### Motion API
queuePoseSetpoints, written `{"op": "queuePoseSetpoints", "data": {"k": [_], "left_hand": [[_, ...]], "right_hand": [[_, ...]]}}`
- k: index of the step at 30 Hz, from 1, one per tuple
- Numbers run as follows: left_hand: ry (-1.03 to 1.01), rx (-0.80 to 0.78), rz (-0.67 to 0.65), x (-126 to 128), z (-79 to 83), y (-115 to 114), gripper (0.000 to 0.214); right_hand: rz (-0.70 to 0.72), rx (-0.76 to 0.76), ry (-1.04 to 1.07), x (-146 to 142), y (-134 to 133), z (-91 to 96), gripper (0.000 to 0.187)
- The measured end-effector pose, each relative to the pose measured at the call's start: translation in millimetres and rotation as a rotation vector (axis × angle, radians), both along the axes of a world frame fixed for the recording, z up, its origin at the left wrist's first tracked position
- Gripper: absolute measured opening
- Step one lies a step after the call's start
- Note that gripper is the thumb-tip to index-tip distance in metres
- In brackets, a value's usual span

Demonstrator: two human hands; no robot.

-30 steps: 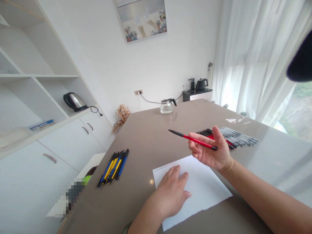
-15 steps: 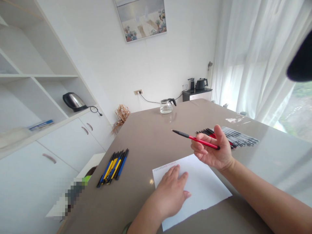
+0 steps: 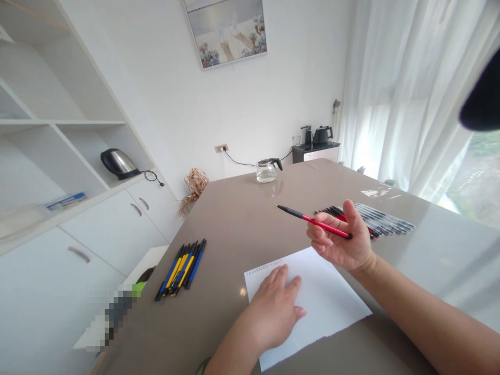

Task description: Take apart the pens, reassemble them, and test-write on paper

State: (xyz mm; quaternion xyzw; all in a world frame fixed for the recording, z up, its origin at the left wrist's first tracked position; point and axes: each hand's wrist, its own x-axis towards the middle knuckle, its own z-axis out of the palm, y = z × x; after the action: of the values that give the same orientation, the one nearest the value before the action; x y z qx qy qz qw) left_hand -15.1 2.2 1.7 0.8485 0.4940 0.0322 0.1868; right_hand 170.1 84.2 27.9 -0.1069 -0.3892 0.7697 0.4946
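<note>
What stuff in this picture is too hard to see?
Head view only.
Pixelated patch beside the table: blurred out.
Dark shape, top right: cut off by the picture's edge.
Tiny print on the paper: too small to read.
Paper: partly under the left hand.
Row of dark pens: partly hidden behind the right hand holding a red pen.

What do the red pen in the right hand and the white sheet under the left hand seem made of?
Slim red pen with black tip: probably plastic, smooth, slight sheen along the barrel. White rectangular sheet: paper, matte, thin, lying flat.
</note>
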Motion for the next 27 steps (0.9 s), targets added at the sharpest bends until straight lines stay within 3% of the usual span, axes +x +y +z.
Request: {"op": "queuePoseSetpoints", "data": {"k": [4, 6, 8, 11, 13, 15, 18, 27], "left_hand": [[0.0, 0.01, -0.006, 0.5, 0.3, -0.7, 0.051], [-0.002, 0.014, -0.008, 0.5, 0.9, -0.4, 0.051], [-0.002, 0.009, -0.009, 0.5, 1.8, 0.3, 0.051], [0.003, -0.01, -0.006, 0.8, 3.5, 1.3, 0.051], [0.008, -0.022, -0.005, 1.0, 4.5, 1.7, 0.051], [0.014, -0.03, -0.003, 0.9, 5.0, 1.8, 0.051], [0.019, -0.032, -0.002, 0.3, 5.0, 1.3, 0.051], [0.023, -0.041, 0.001, -0.3, 6.1, -0.7, 0.051]], "right_hand": [[-0.101, 0.051, -0.196, 7.9, 4.0, 8.5, 0.033], [-0.273, 0.131, -0.328, 18.0, 11.1, 12.6, 0.034], [-0.539, 0.19, -0.49, 31.2, 21.9, 12.4, 0.041], [-0.919, 0.192, -1.018, 49.5, 40.2, 2.8, 0.041], [-1.02, 0.22, -1.407, 57.0, 49.8, -6.5, 0.029], [-1.059, 0.223, -1.665, 61.0, 55.8, -15.1, 0.025], [-1.06, 0.182, -1.858, 64.0, 60.1, -25.1, 0.027], [-0.985, 0.136, -2.091, 73.7, 70.8, -44.3, 0.031]]}}
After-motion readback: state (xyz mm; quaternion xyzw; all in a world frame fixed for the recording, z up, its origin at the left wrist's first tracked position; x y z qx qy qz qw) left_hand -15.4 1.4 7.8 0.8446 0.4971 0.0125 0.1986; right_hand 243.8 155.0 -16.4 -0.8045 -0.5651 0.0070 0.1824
